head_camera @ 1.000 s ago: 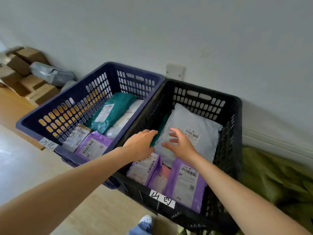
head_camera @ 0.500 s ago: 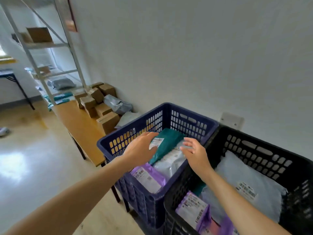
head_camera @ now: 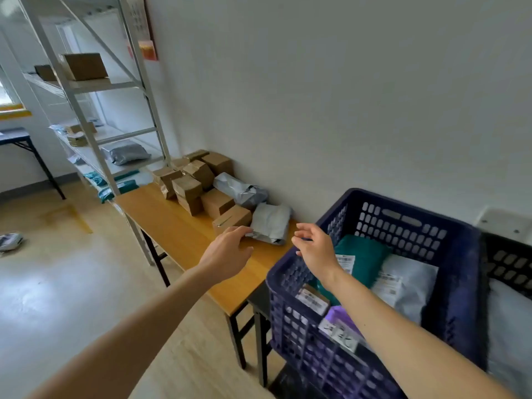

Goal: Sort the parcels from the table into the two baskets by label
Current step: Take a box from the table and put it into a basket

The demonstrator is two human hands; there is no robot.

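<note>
On the table [head_camera: 172,226], just beside the left grip [head_camera: 227,251], lies a grey parcel [head_camera: 272,223].

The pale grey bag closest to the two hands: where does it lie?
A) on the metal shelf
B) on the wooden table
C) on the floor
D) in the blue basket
B: the pale grey bag lies on the wooden table, next to a cardboard box.

Soft daylight from the left glares on the floor [head_camera: 26,300] — edges bowed, blue basket [head_camera: 296,326] blurred.
</note>
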